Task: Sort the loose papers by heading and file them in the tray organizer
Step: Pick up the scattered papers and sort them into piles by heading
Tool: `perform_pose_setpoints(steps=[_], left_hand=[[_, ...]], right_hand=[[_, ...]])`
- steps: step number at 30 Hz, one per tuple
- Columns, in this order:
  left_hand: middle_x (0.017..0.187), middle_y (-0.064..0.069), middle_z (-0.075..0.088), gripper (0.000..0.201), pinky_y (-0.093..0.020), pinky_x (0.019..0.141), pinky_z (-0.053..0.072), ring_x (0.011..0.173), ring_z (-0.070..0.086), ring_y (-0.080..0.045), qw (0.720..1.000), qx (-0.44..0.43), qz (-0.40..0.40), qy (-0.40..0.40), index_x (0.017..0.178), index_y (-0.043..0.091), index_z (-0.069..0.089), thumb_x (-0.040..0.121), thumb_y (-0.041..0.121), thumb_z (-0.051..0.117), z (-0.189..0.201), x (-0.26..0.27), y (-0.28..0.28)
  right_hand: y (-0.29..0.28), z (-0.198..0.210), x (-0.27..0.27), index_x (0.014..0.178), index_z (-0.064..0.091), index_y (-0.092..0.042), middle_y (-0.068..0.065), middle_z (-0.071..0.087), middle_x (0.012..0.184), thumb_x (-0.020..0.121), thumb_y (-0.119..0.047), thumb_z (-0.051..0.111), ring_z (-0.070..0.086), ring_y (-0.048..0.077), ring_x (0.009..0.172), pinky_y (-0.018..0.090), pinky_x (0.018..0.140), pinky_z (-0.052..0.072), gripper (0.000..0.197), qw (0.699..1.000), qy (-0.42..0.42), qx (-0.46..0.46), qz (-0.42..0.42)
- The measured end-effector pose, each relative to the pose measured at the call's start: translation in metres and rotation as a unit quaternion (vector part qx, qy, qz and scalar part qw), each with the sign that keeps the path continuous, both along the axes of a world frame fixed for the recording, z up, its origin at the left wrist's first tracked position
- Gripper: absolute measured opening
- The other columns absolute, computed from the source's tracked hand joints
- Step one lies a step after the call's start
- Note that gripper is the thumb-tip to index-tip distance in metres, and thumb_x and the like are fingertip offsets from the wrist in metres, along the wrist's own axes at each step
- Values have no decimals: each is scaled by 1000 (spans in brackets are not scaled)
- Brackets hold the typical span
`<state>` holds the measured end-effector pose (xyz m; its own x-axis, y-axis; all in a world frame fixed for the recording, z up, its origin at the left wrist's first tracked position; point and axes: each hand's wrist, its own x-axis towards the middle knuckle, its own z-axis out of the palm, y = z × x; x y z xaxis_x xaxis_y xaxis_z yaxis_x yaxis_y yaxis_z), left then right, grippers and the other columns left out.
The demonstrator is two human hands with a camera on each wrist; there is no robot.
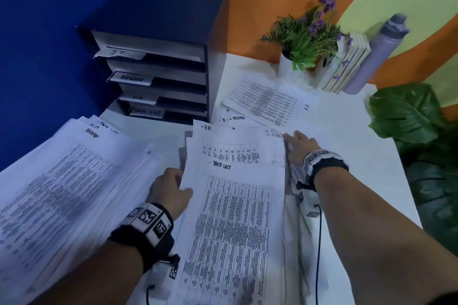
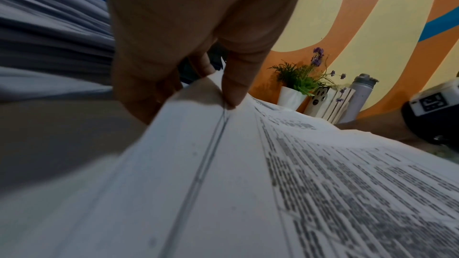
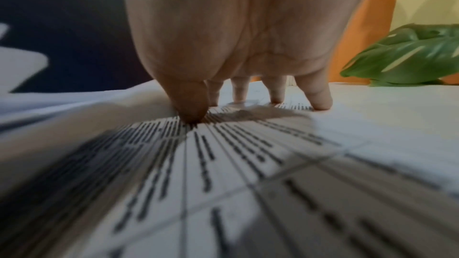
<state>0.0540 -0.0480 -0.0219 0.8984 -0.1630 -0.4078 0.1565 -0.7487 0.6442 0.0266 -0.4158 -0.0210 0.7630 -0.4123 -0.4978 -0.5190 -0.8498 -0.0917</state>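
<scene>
Papers [image 1: 233,218], thin printed sheets headed "TASK LIST", lie overlapped at 6 o'clock on the white tabletop [image 1: 352,156]. Left hand [image 1: 171,190] pinches their left edge; right hand [image 1: 301,148] presses spread, straight fingertips [image 3: 320,103] on sheets. Boxy dark tray organizer [image 1: 158,49] stands at 11 o'clock; its lower labels blur.

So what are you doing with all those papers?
A person is sorting printed sheets on a white table. The left hand pinches the edge of a sheet headed TASK LIST, while the right hand presses its fingertips on papers spread beside it. Another pile, topped by an ADMIN sheet, lies to the left. The dark tray organizer, with slots labelled IT, ADMIN and TASK LIST, stands at the back.
</scene>
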Motion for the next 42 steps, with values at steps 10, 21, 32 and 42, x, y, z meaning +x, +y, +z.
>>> perform_pose_setpoints(steps=[10, 21, 32, 42], left_hand=[[125, -2, 57, 71, -35, 99, 47, 115, 56, -23, 995, -4, -69, 66, 138, 15, 42, 78, 19, 80, 14, -57, 16], [130, -5, 60, 56, -36, 97, 48, 105, 59, -24, 999, -29, -34, 10, 142, 20, 44, 90, 8, 62, 16, -67, 56], [141, -11, 41, 35, -49, 102, 46, 119, 51, -34, 988, 87, -48, -115, 112, 14, 64, 78, 16, 69, 9, -68, 59], [121, -7, 62, 38, -43, 94, 49, 100, 60, -30, 994, -57, 17, -89, 135, 19, 52, 98, 12, 48, 62, -55, 59]], right_hand=[[37, 5, -93, 147, 23, -32, 3, 23, 144, 83, -24, 40, 29, 41, 128, 50, 106, 36, 67, 1000, 18, 4, 12], [81, 13, -195, 143, 28, -32, 4, 33, 140, 89, -35, 54, 35, 31, 128, 50, 99, 41, 60, 995, -6, -49, -85], [92, 7, -202, 130, 49, -4, 16, 41, 136, 92, -21, 54, 43, 33, 121, 36, 96, 41, 42, 981, -110, -48, -150], [84, 104, -192, 105, 64, 2, 25, 37, 135, 73, 24, 46, 50, 28, 114, 18, 96, 36, 43, 847, -501, -82, -158]])
